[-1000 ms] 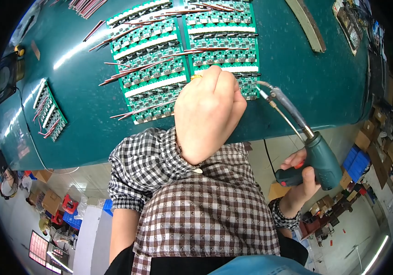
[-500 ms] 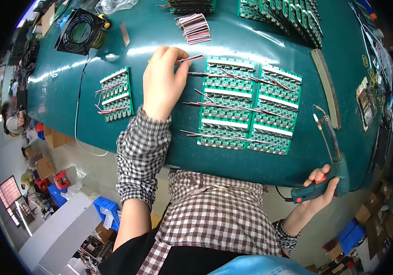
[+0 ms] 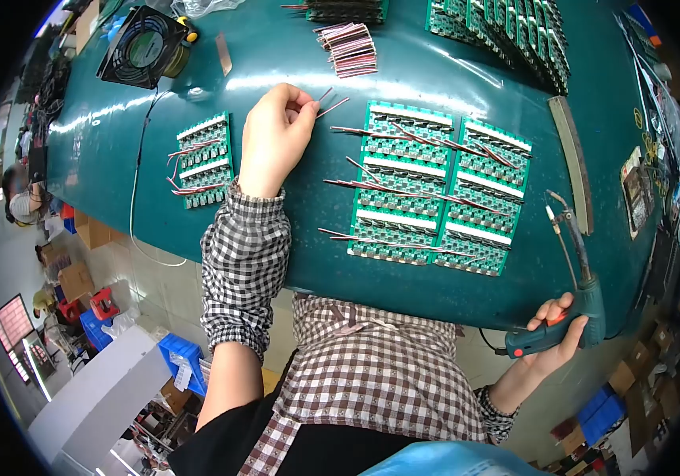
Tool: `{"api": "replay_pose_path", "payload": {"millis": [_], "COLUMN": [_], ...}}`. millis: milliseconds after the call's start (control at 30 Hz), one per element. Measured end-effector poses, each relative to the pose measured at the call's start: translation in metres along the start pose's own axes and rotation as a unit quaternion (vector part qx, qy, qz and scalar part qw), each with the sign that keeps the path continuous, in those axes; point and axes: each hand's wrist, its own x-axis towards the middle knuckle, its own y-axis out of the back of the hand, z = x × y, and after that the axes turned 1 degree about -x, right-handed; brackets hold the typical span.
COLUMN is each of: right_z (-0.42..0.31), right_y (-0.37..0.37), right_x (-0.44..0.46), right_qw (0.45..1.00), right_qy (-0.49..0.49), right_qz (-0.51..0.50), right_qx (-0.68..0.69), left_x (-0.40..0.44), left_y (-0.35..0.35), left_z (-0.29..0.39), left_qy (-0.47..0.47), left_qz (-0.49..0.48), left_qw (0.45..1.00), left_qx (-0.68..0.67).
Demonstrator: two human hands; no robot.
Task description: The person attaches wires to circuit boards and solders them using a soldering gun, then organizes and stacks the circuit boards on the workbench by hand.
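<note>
My left hand [image 3: 276, 139] is raised left of the circuit boards, thumb and fingers pinched on thin wires [image 3: 334, 108] whose ends poke out to the right. Two green circuit board panels [image 3: 403, 170] [image 3: 483, 198] lie side by side, with red, black and white wires lying across their rows. Down at the table's front right edge, my right hand [image 3: 554, 329] is wrapped round the handle of a green soldering gun [image 3: 591, 305]. Its metal tip points up and away, to the right of the boards. A smaller board panel [image 3: 204, 163] with wires lies to the left.
A bundle of cut wires [image 3: 348, 51] lies at the back, near stacked boards [image 3: 507, 40]. A black fan [image 3: 143, 47] stands back left, its cord running down the table. A long bar [image 3: 572, 166] lies on the right. Other people are in the left background.
My left hand has drawn slightly left, away from the boards, and the wires in it now splay into separate ends. My right hand still holds the soldering gun. The view has shifted a little.
</note>
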Motion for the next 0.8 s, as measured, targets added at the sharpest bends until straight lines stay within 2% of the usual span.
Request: {"api": "replay_pose_path", "payload": {"millis": [33, 133, 233, 333, 533, 633, 733, 800], "right_z": [-0.001, -0.001, 0.001, 0.001, 0.003, 0.003, 0.003, 0.004], "right_y": [0.000, -0.001, -0.001, -0.001, 0.001, 0.001, 0.003, 0.007], "right_x": [0.000, 0.000, -0.001, -0.001, -0.002, -0.002, -0.002, -0.003], "right_qw": [1.000, 1.000, 1.000, 1.000, 1.000, 1.000, 1.000, 1.000], "right_qy": [0.000, -0.002, 0.000, 0.002, 0.004, 0.007, 0.007, 0.009], "right_qz": [-0.003, -0.003, 0.000, 0.001, 0.002, 0.004, 0.001, -0.006], "right_qx": [0.001, -0.002, -0.008, -0.008, -0.007, -0.008, -0.002, 0.006], "left_x": [0.000, 0.004, 0.007, 0.009, 0.007, 0.008, 0.016, 0.019], "left_y": [0.002, -0.003, -0.003, -0.002, -0.004, -0.004, -0.009, -0.009], "left_z": [0.003, -0.005, -0.006, -0.006, 0.002, 0.008, 0.007, 0.006], "left_qy": [0.026, -0.005, 0.011, -0.014, -0.155, -0.144, -0.091, -0.119], "left_qz": [-0.001, 0.038, 0.027, 0.038, 0.163, 0.036, -0.022, -0.024], "left_qw": [1.000, 0.998, 0.999, 0.996, 0.955, 0.980, 0.990, 0.984], "left_qx": [-0.012, -0.039, 0.041, 0.079, 0.191, 0.134, 0.106, 0.131]}}
